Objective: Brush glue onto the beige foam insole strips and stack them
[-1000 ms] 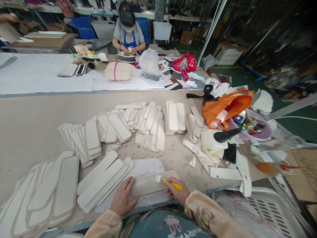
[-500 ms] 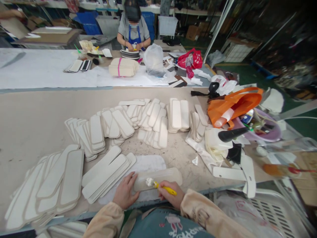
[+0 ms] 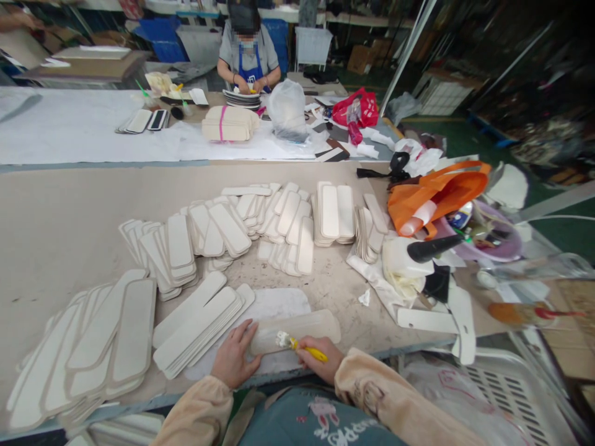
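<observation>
A long cream strip [image 3: 307, 326] with rounded ends lies across a white sheet [image 3: 279, 303] at the table's near edge. My left hand [image 3: 235, 357] presses its left end down with fingers spread flat. My right hand [image 3: 318, 359] is closed round a small yellow-handled brush [image 3: 302, 348], whose white-coated tip [image 3: 282, 339] rests on the strip near its left part. A stack of long cream strips [image 3: 199, 328] lies just left of my left hand.
Several piles of cream strips [image 3: 260, 226] cover the table's middle and left [image 3: 88, 347]. An orange bag [image 3: 437, 192], a black-handled tool [image 3: 430, 249] and loose white pieces [image 3: 432, 319] crowd the right. A person in a blue apron [image 3: 248, 52] works at the far table.
The brush tip slid left along the strip, from near its middle toward its left part. My left hand has kept its hold on the strip's left end.
</observation>
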Demonstrator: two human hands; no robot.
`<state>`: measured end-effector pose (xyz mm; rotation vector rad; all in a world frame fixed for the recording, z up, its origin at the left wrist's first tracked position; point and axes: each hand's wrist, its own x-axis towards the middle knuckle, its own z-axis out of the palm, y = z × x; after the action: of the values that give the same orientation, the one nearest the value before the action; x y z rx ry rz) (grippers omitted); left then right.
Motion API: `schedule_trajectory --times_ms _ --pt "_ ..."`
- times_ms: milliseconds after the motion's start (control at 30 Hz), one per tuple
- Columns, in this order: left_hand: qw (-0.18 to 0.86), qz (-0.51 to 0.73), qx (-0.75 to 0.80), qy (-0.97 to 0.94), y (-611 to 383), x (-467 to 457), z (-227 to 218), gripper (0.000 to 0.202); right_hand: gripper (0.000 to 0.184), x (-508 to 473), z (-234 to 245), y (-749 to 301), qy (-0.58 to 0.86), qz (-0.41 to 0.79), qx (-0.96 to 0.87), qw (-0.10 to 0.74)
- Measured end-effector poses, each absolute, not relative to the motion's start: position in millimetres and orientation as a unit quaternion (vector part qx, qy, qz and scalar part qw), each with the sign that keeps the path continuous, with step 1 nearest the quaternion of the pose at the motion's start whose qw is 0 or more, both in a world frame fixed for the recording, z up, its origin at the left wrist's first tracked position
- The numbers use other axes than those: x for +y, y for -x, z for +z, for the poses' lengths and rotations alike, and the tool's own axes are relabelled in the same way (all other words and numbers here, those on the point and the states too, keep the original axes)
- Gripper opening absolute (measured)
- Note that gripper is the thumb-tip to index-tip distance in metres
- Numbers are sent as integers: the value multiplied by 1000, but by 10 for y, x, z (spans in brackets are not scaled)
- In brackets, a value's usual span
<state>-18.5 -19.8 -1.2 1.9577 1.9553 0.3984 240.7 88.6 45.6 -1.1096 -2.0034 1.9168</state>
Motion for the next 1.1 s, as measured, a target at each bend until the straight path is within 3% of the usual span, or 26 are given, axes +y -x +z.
schedule_trajectory --times_ms 433,633,867,1100 --pt "136 138 687 -700 192 -198 -78 60 29 1111 571 -3384 516 556 -635 147" --pt "135 140 693 -695 171 -205 -63 61 35 1074 616 -3131 527 620 -547 196" --pt "127 145 694 -694 176 -213 -73 62 43 1104 431 -3023 569 642 -484 169" --pt "137 149 696 -689 166 -209 -70 61 39 1090 660 -3154 557 624 -519 178"
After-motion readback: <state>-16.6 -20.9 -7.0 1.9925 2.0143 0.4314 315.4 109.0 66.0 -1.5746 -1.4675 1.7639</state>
